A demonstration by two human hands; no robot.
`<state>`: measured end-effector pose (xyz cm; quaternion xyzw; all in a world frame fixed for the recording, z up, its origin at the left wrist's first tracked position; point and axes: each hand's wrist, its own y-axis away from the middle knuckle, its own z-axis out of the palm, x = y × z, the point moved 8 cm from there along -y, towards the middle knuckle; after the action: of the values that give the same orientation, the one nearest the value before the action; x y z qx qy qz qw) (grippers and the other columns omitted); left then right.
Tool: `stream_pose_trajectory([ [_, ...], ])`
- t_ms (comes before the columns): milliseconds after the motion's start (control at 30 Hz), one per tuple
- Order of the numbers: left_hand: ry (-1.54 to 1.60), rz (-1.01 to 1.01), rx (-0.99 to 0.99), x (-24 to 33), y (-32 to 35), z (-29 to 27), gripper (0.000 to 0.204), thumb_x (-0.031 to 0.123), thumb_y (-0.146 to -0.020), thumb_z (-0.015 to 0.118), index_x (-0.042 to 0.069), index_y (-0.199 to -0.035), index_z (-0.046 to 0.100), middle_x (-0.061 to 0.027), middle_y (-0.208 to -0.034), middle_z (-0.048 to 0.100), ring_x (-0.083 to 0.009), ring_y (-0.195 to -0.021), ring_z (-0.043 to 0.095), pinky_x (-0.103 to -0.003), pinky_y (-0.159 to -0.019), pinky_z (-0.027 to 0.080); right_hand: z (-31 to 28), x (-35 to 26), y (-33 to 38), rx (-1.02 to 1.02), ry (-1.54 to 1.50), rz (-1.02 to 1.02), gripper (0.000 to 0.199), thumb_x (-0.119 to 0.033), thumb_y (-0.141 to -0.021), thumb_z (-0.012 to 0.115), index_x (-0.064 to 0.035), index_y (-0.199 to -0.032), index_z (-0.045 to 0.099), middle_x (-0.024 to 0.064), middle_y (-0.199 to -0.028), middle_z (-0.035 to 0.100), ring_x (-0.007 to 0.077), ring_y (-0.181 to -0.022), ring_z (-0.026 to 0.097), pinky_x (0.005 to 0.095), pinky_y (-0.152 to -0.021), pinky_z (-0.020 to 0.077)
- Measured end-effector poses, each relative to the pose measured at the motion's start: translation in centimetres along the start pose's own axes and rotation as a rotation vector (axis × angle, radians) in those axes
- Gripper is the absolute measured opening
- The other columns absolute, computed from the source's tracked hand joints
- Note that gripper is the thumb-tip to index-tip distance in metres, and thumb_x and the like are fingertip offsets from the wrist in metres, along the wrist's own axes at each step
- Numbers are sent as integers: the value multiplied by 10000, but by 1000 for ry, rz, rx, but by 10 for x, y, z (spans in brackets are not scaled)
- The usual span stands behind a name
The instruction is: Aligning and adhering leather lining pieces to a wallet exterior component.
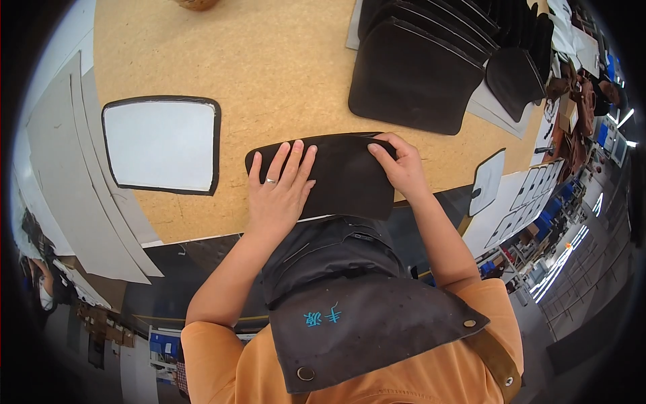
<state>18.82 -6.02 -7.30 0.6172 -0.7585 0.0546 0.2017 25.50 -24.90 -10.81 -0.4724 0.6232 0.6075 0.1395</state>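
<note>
A dark brown leather panel (pixel 344 176) with rounded corners lies flat on the wooden table (pixel 269 67) near its front edge. My left hand (pixel 277 188) rests flat on the panel's left part, fingers spread, a ring on one finger. At the panel's upper right edge my right hand (pixel 402 165) has its fingers curled over the rim, pinching it.
A white panel with a dark border (pixel 161 144) lies to the left. A fanned stack of dark panels (pixel 420 60) sits at the back right. Grey card sheets (pixel 74 182) overhang the left edge. A small white piece (pixel 487 180) lies at right. I wear a dark apron (pixel 356 310).
</note>
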Motion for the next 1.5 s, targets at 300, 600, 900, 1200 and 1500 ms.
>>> stream_pose_trajectory([
  [300, 71, 140, -58, 29, -28, 2, 512, 228, -798, 628, 80, -1270, 500, -48, -1368, 420, -177, -1299, 350, -412, -1076, 221, 1, -7, -1, 44, 88, -138, 144, -121, -842, 621, -16, -940, 629, 81, -755, 649, 127, -642, 602, 264, -570, 471],
  [600, 5, 209, 3, 38, -34, 16, 482, 215, -813, 608, 119, -1275, 507, -10, -1335, 473, -141, -1269, 395, -365, -1066, 252, -1, -44, 9, -64, 529, -171, 185, -147, -857, 629, 9, -937, 569, 97, -712, 617, 111, -614, 581, 244, -533, 447],
  [900, -34, 173, -34, 46, -41, 12, 512, 250, -826, 601, 136, -1310, 480, -19, -1276, 497, -154, -1233, 407, -366, -1032, 278, -17, 18, 19, 89, -237, 105, 160, -147, -924, 549, -1, -859, 561, -5, -673, 557, 16, -604, 498, 193, -536, 409],
  [1200, -146, 190, -70, 52, -44, 11, 511, 297, -837, 596, 207, -1324, 473, -41, -1227, 492, -213, -1161, 427, -402, -959, 334, -13, 21, 15, 155, -238, 32, 170, -127, -907, 560, 12, -809, 560, 15, -612, 542, 33, -565, 463, 216, -518, 385],
  [1500, -206, 204, -79, 56, -49, 12, 509, 308, -841, 594, 209, -1327, 475, -51, -1230, 476, -227, -1135, 432, -395, -914, 339, -11, 24, 14, 194, -175, -1, 158, -108, -906, 566, -10, -784, 554, -52, -613, 482, -3, -553, 397, 185, -477, 332],
])
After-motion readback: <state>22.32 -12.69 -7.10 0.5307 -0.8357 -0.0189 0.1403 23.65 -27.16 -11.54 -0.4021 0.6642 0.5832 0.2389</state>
